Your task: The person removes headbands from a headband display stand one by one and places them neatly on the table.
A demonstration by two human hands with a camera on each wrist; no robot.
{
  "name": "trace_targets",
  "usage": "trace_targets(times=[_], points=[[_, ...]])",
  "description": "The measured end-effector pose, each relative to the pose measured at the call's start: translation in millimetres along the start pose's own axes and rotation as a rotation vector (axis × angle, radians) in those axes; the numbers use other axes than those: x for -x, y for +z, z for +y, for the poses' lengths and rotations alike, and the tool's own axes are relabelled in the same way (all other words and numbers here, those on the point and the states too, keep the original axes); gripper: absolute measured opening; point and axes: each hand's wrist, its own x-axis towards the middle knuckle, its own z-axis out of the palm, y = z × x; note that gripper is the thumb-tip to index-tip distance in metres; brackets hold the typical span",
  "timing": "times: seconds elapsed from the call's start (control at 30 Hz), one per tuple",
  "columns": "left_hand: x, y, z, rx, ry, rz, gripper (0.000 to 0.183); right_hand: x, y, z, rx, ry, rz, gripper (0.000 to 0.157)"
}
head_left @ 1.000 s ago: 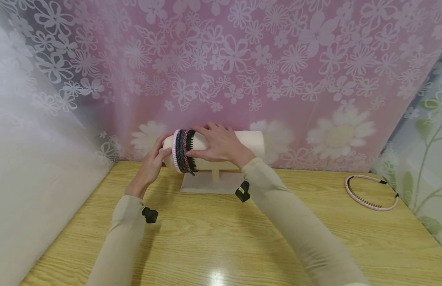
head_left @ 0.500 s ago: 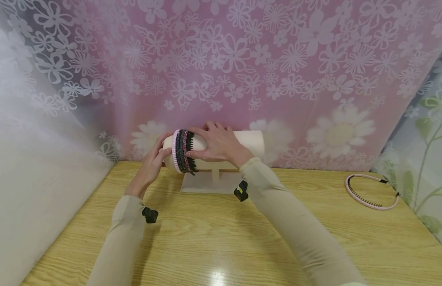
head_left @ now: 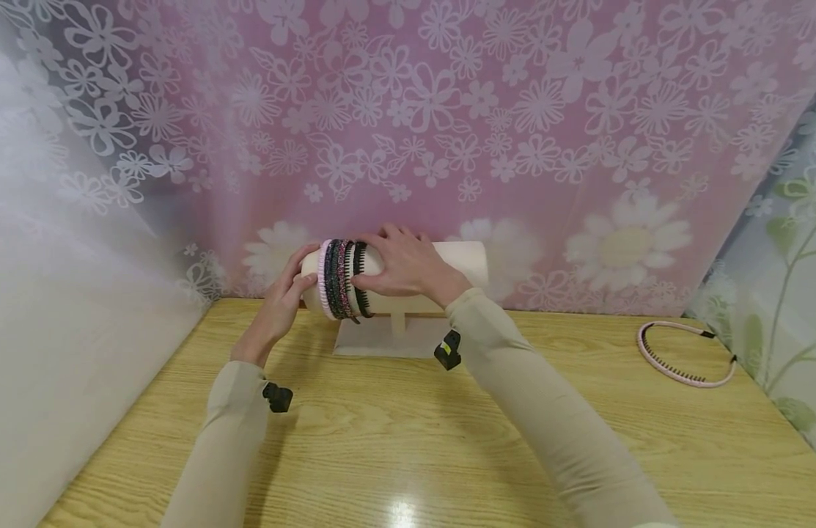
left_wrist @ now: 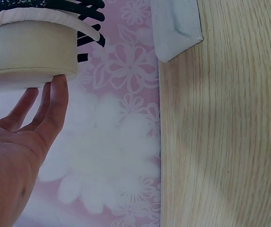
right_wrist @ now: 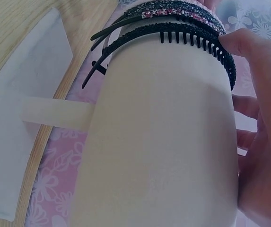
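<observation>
Right fingers (right_wrist: pixel 239 42) gripping black band (right_wrist: pixel 173 28), sliding it from other bands (head_left: pixel 337 279), spacing apparently beginning; left fingers (left_wrist: pixel 57 104) holding roll (right_wrist: pixel 159 132).

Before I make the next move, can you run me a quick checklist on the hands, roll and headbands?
1. Left hand on the roll's end: ok, touching.
2. Right hand with its thumb on the black headband: ok.
3. That hand's grip behind the roll: cannot tell, fingertips hidden.
4. Gap to the pink glitter headband: ok, roll shows between at the front.
5. Base on the table: ok.
6. Loose pink headband away from both hands: ok.
</observation>
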Motion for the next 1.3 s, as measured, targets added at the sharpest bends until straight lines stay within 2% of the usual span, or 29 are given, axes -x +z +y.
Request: trace_targets(times=[0.17, 0.33, 0.47, 0.83, 1.3], points=[[0.9, 0.1, 0.8, -0.012, 0.0, 0.005, 0.051, 2.2, -1.6, 2.6, -0.055, 0.005, 0.008, 0.08], [1.6, 0.7, 2.1, -0.015, 0.001, 0.003, 0.051, 4.6, -2.5, 5.9, -0.127, -0.02, 0.035, 0.069], [0.8, 1.7, 2.5, -0.027, -0.006, 0.003, 0.051, 4.5, -3.6, 8.6, -0.139, -0.028, 0.031, 0.066], [-2.2, 2.8, 0.6, -0.068, -0.016, 0.019, 0.051, 1.9, -10.0, 13.9, -0.11, -0.033, -0.061, 0.091], [-4.5, 6.6, 2.2, -0.077, -0.03, 0.036, 0.051, -0.1, -10.8, 22.5, -0.106, -0.044, -0.075, 0.087]])
